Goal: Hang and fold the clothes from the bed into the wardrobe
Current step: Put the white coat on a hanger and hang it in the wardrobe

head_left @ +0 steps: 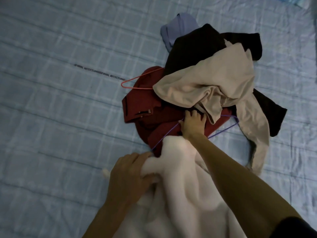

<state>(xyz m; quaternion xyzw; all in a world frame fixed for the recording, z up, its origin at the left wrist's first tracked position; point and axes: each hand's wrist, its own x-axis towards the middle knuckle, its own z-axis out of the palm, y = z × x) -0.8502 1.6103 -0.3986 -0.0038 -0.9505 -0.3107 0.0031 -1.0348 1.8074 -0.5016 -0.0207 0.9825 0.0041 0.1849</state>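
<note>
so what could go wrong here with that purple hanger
1. The right hand grips the purple hanger on the maroon garment; lifting may drag it along.
2. The beige garment drapes beside that hand and could snag.
3. The left hand bunches the white garment, so it may hang crooked.

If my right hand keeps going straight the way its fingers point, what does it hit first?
The right hand lies on the maroon garment, fingers pointing up the bed into the pile. Straight on, it would likely first meet the beige garment draped just ahead of the fingertips, though how high that fold sits is unclear.
</note>
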